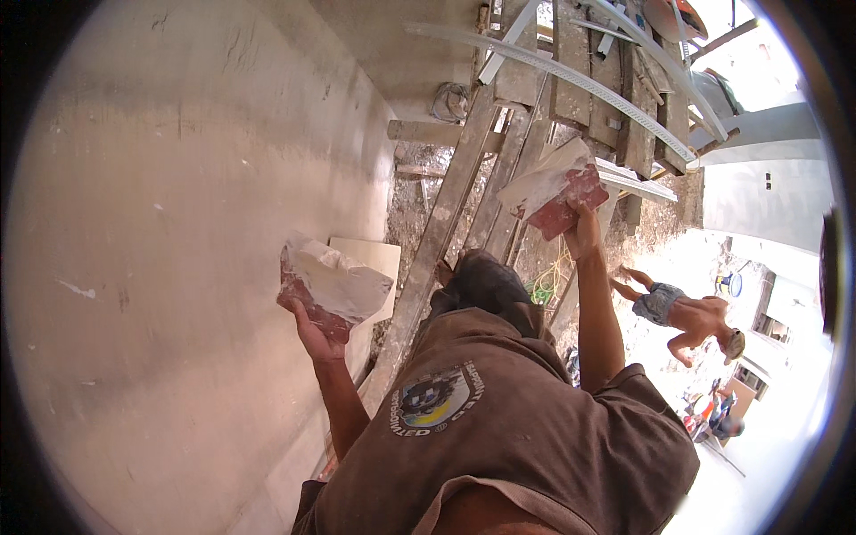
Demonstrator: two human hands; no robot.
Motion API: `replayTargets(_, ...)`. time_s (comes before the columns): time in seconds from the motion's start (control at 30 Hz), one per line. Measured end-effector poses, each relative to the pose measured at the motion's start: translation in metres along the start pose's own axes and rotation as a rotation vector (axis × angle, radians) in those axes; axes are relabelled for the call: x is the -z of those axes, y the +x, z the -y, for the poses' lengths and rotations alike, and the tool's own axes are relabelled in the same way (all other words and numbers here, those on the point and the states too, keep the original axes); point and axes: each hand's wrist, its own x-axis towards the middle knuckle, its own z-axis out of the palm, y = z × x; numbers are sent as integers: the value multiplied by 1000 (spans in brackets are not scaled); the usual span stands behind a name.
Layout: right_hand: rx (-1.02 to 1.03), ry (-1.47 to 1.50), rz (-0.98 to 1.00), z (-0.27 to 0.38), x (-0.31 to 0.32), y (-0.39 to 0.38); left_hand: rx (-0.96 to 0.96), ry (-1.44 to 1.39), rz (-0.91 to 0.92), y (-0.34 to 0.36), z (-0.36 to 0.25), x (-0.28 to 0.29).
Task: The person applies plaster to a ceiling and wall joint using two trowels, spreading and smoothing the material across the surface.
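Note:
My left hand (pixel 319 337) is closed on the lower edge of a reddish-brown putty spreader (pixel 308 299) with a thick load of whitish putty (pixel 348 281) across its face. It is close to the grey wall on the left. Out to the right, my right hand (pixel 584 235) grips a second reddish-brown spreader (pixel 571 201), whose far side is also coated with pale putty (pixel 544 174). The two spreaders are well apart, and neither visibly touches the wall. Parts of the fingers are hidden behind the spreaders.
Long narrow planks (pixel 446 214) run beneath me beside the wall (pixel 178 267). A pale flat panel (pixel 379 259) is behind the left spreader. Farther off, perforated metal strips (pixel 588 85) lie over boards (pixel 571 71). A bare-backed person (pixel 700 316) is on the right near a bucket (pixel 729 284).

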Motion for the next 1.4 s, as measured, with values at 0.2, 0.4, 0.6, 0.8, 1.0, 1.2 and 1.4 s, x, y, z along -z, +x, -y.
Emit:
replayTargets(0.2,-65,116,-43,2,11,4,99,35,12,28,8,-15)
replayTargets(0.4,-33,97,-5,51,-1,45,92,83,-33,74,29,-77)
replayTargets(0.6,46,41,-31,127,-19,106,39,59,37,116,45,-141)
replayTargets(0.8,37,90,28,159,-28,147,3,-10,10,116,54,-171)
replayTargets(1.0,-31,65,138,148,-43,172,-32,-16,-37,115,58,-180)
replayTargets(1.2,-8,-181,191,149,-97,140,-120,127,-67,126,45,-205)
replayTargets(1.4,-69,-729,826,168,-205,88,-369,415,-130,129,40,-264)
